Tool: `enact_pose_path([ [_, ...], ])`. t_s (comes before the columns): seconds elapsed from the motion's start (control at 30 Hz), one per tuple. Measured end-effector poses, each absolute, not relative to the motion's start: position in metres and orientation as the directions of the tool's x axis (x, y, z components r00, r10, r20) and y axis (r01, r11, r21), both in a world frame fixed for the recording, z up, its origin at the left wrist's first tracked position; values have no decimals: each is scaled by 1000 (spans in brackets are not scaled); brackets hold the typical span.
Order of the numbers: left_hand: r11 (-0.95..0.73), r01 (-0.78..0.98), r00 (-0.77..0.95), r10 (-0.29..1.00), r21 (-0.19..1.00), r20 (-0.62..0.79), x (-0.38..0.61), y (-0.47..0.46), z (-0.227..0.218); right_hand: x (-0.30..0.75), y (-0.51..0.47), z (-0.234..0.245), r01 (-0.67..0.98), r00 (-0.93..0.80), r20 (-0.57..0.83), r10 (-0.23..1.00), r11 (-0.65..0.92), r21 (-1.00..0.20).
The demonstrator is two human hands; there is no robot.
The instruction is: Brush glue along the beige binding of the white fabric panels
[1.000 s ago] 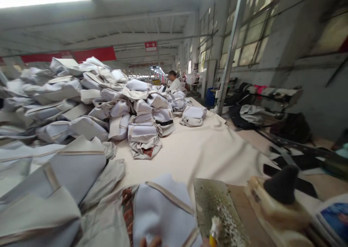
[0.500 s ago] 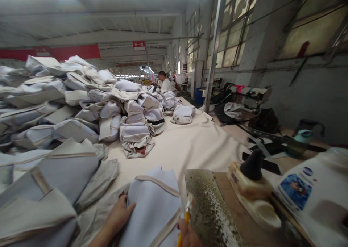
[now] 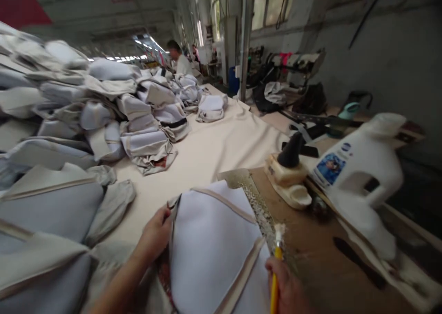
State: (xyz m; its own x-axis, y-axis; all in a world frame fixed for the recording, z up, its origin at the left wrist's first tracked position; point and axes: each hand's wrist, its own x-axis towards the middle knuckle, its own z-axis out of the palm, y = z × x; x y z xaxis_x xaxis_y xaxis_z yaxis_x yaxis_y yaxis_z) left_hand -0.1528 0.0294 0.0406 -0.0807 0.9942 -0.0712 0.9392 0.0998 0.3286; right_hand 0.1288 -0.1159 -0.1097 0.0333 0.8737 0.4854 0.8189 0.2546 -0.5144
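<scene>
A pale grey-white fabric bag piece (image 3: 214, 240) with beige binding strips lies in front of me, its right part over a glue-stained board (image 3: 238, 178). On its left edge, my left hand (image 3: 155, 233) is closed, thumb and fingers pinching the fabric. My right hand (image 3: 286, 279) is wrapped round a paintbrush (image 3: 275, 282) with a yellow handle, bristles pointing up and away. That hand is at the right edge of the bag piece; whether its fingers also grip the fabric I cannot tell.
Heaps of similar bag pieces (image 3: 69, 88) fill the left. Pale cloth (image 3: 193, 159) covers the table. On the right stand a cut-open plastic container (image 3: 293, 166) with a black cone on it and a white jug (image 3: 359, 166). A dark blade-like tool (image 3: 359, 261) lies nearer. A person (image 3: 181, 61) is far back.
My view has tilted down and turned right. The bag piece has shifted right over the stained board, with both hands moving along. The brush is still in my right hand.
</scene>
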Motion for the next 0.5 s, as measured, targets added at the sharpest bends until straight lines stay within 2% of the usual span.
enact_pose_path([
  [0.07, 21, 972, 0, 996, 233, -93, -129, 28, 28, 140, -125, -116, 898, 35, 520, 853, 201, -390],
  [0.17, -72, 996, 80, 986, 56, -148, -105, 29, 18, 142, -126, -117, 971, 49, 498, 866, 76, -228],
  [0.27, -199, 975, 206, 976, -94, 75, -76, 33, 27, 141, -122, -114, 984, 32, 506, 862, 60, -166],
  [0.33, -386, 917, 395, 914, -95, 97, -48, 35, 29, 142, -121, -112, 983, 34, 521, 853, 65, -172],
  [0.4, -569, 823, 568, 822, -13, -43, -20, 35, 19, 147, -119, -112, 975, 38, 521, 853, 83, -207],
  [0.5, -622, 778, 626, 753, 88, -201, 6, 34, -12, 169, -110, -103, 923, 40, 507, 861, 163, -349],
])
